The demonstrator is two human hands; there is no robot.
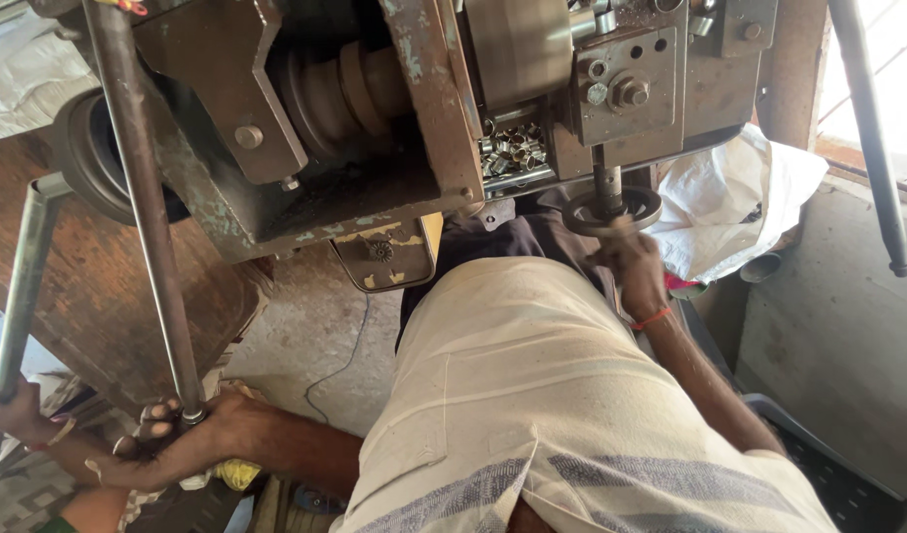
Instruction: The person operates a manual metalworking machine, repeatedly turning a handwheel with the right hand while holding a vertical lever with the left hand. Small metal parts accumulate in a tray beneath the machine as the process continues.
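Cream cloth with grey stripes [532,395] is filling the lower frame, covering the person's body. Left hand [192,429] is closing around the bottom end of a long steel lever [143,197] beside the worn machine [394,118]. Right hand [626,259] is gripping the round handwheel [611,209] under the machine's front. Another person's hand [9,400] is holding a grey pipe [24,276] at far left.

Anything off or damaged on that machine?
Worn, not broken: paint is flaking off the machine frame, and small metal parts lie heaped in its open middle. The right hand is at the handwheel; the left hand grips the long rod.
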